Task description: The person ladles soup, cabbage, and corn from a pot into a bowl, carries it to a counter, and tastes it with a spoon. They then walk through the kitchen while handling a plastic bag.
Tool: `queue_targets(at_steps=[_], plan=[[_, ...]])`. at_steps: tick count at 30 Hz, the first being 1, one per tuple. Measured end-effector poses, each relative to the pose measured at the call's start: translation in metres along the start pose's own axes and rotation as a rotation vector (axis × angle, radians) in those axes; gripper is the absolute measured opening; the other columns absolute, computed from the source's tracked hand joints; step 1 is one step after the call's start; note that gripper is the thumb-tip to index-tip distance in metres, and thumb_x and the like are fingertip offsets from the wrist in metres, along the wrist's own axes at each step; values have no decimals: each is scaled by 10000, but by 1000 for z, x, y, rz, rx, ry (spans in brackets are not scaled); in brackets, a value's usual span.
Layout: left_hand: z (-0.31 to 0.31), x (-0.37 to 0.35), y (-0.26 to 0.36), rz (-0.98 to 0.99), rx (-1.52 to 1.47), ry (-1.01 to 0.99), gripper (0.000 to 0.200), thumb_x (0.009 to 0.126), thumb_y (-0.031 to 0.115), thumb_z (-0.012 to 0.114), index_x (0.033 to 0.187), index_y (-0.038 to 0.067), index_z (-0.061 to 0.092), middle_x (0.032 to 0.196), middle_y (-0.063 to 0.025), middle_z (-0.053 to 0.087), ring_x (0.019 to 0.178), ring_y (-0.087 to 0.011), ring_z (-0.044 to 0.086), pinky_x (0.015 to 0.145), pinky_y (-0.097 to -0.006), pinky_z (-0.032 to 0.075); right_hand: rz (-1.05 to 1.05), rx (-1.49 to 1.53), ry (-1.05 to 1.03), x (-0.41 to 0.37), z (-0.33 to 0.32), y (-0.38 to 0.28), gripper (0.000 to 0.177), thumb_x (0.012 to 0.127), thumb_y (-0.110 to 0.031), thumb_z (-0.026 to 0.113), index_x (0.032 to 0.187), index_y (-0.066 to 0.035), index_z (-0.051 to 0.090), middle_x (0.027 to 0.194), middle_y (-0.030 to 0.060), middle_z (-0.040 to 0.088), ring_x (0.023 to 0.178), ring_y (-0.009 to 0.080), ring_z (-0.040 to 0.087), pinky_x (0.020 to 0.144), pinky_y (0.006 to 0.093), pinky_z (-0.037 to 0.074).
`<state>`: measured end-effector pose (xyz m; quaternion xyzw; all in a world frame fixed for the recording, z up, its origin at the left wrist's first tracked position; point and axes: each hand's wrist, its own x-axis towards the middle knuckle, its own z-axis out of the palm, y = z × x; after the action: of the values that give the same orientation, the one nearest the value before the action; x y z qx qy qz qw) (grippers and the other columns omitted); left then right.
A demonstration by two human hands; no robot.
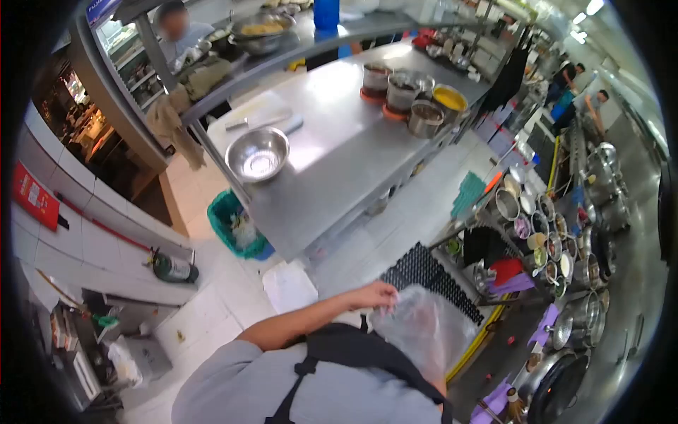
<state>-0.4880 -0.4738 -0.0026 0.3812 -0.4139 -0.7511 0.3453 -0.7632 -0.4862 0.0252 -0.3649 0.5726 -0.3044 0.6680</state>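
Note:
Near the bottom middle, my left hand (376,295) has its fingers closed on the upper edge of a clear plastic bag (427,325). The bag hangs in front of my body, over a black perforated floor mat (436,277). My right hand is not visible; only part of a forearm shows low down by the bag. On the steel table (339,173) ahead, a steel bowl (257,154) sits near the left edge, just below a knife (247,123).
Several pots (426,119) stand at the table's far right. A green-lined bin (233,226) is at the table's left corner. Containers and pans (578,319) line the right side. A fire extinguisher (174,268) stands left. People work at the back.

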Motion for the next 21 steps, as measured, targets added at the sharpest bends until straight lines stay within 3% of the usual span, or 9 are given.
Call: queue_targets(at_steps=[5,11,13,14,17,21], plan=[[14,7,3,20,-127,275,116,944,153,594,995,56,632,815,-25,651,700,-93,600,648,-250,493,-86,-252,-337,63,-18,-43,112,939,-110,603,974,-11,641,841,7,663,719,88,607,652,247,507],[11,27,-8,-48,-225,510,118,964,150,564,932,50,619,781,-20,630,693,-101,592,641,-251,479,-217,-513,-555,123,1,-69,109,937,-108,607,967,-11,645,834,5,664,709,84,605,649,243,506],[3,34,-21,-58,-225,536,124,969,147,558,920,48,614,778,-19,627,692,-104,589,641,-251,477,-70,-372,-587,151,2,-52,107,936,-108,608,965,-11,646,832,4,665,706,83,605,648,242,506],[-3,38,-25,-98,-223,550,130,972,144,554,913,42,610,774,-20,621,697,-106,587,643,-252,475,88,-145,-603,174,-1,-32,103,943,-109,604,950,-17,650,815,-6,660,693,72,594,631,236,495],[-32,54,-59,-109,-175,574,123,968,131,557,915,33,610,771,-24,622,696,-109,589,641,-253,476,220,-147,-509,232,-16,41,115,968,-115,579,948,-28,652,800,-25,640,690,54,570,615,217,467],[-68,68,-84,-144,-12,725,105,955,93,556,950,10,621,766,-26,624,673,-103,580,638,-255,482,183,-216,-520,261,14,63,129,977,-121,565,944,-24,644,792,-37,615,691,39,526,624,201,433]])
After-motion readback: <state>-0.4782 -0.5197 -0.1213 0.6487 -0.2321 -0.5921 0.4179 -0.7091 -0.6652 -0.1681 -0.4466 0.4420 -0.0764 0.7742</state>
